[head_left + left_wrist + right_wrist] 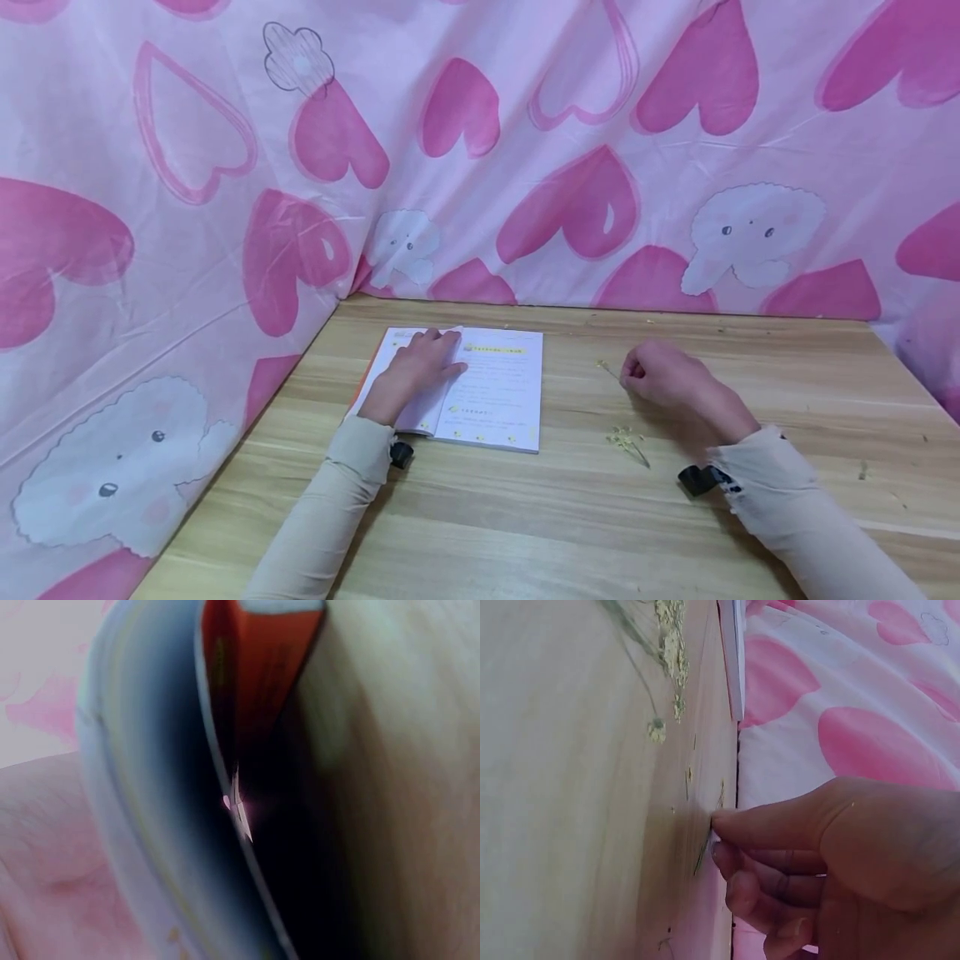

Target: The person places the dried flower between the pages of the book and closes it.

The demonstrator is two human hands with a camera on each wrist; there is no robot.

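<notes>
An open book [491,387] with printed white pages and an orange edge lies on the wooden table. My left hand [420,367] rests flat across its left page, fingers spread towards the fold. In the left wrist view, the curved pages [139,795] stand close beside the palm [60,862]. To the right of the book, my right hand [663,375] pinches a thin dried flower sprig [604,366] by its stem, between thumb and forefinger, just over the tabletop. Nearer to me lies a bushier dried flower sprig [627,442] with small pale yellow blossoms.
Small plant crumbs [862,471] are scattered on the wooden table [525,533]. A pink curtain with hearts [566,204] hangs along its back and left sides. Black wrist mounts [699,480] sit under both sleeves.
</notes>
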